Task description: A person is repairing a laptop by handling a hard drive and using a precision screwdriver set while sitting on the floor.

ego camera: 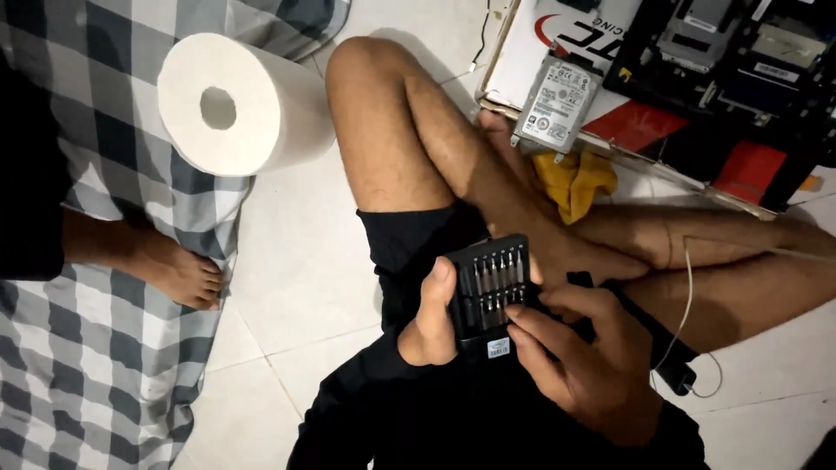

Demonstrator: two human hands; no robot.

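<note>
I sit cross-legged on a tiled floor. My left hand [429, 315] grips the left side of a black screwdriver bit holder [493, 283] with rows of silver bits, held over my lap. My right hand [582, 352] reaches in from the right, its fingertips on the lower row of bits. A black screwdriver handle [670, 370] lies under my right hand against my leg.
A hard disk drive [557, 104] and a yellow cloth [575, 181] lie beyond my knee beside a cardboard box [557, 26] and an opened black device [740, 61]. A white paper roll [235, 103] rests on a checked cloth [96, 365], where another person's foot [178, 274] stands.
</note>
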